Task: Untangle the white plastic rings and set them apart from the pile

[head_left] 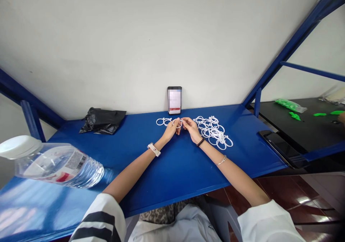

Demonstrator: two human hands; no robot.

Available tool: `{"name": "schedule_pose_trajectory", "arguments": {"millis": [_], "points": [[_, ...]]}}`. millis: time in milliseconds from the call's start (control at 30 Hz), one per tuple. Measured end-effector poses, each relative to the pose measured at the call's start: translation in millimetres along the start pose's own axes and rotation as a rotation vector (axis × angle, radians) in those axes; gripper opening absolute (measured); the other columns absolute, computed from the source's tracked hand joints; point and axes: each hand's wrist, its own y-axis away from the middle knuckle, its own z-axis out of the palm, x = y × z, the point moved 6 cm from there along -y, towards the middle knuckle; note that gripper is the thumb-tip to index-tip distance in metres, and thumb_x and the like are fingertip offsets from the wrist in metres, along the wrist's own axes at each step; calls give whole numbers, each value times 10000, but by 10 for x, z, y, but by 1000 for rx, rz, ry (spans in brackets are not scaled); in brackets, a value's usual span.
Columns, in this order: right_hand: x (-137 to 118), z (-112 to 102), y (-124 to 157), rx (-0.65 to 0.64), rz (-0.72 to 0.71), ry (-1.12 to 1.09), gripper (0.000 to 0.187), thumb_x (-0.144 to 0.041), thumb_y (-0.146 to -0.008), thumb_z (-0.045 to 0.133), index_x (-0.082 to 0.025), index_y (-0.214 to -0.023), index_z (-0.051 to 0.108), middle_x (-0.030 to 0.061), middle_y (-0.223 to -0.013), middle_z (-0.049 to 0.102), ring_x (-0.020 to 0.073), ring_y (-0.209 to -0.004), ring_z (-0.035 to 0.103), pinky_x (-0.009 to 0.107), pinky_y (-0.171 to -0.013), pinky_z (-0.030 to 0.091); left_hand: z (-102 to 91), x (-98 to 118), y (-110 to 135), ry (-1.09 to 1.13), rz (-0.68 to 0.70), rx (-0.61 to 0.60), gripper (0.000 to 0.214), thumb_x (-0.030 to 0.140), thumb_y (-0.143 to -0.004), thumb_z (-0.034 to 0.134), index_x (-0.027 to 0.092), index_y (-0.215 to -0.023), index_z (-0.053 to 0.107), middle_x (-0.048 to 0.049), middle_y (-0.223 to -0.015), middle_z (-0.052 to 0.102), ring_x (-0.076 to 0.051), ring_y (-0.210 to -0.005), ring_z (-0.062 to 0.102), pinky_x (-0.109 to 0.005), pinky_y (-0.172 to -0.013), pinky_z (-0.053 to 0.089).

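Note:
Between my two hands, just above the blue table [151,170], is a white plastic ring [177,127]. My left hand [170,131] is closed on its left side with thumb and fingers. At the ring's upper right, the fingertips of my right hand [192,129] pinch it, perhaps at a small knob too tiny to make out. A couple of white rings [160,122] lie on the table just left of my left hand. Right of my right hand is a loose pile of several white rings [212,131], some with small eyelets.
A phone [174,101] leans upright against the wall behind my hands. A crumpled black plastic bag [104,121] lies back left, and a large water bottle [61,164] stands front left. At right, a dark phone [276,146] lies by the edge; beyond the blue frame are green pieces [290,105].

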Motion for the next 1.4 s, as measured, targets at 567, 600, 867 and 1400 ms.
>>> {"name": "schedule_pose_trajectory", "arguments": {"millis": [567, 600, 867, 1400], "points": [[-7, -10, 15, 44, 37, -62, 322, -490, -683, 737, -206, -815, 660, -10, -701, 576, 113, -596, 444, 280, -596, 380, 1, 5, 16, -79, 7, 1, 462, 626, -818, 501, 164, -821, 517, 62, -480, 484, -81, -392, 461, -208, -434, 351], [-13, -3, 17, 36, 40, -63, 320, -487, -690, 731, -204, -826, 669, -8, -709, 585, 113, -602, 449, 278, -600, 379, 1, 5, 14, -71, 6, 2, 476, 641, -822, 479, 166, -804, 510, 59, -473, 481, -83, -388, 461, -211, -431, 349], [-3, 1, 19, -5, 75, -48, 336, -491, -709, 703, -219, -906, 703, -10, -699, 600, 123, -624, 481, 275, -613, 388, 0, 17, 25, -33, -19, 0, 602, 697, -860, 306, 172, -649, 511, 18, -448, 472, -103, -389, 460, -233, -427, 347], [24, 9, -1, -26, 33, -2, 370, -536, -686, 722, -213, -864, 687, -7, -689, 595, 131, -634, 487, 288, -639, 407, -12, 53, 45, -17, -34, 22, 673, 701, -874, 233, 165, -617, 547, 0, -445, 479, -108, -400, 470, -244, -454, 363]]}}
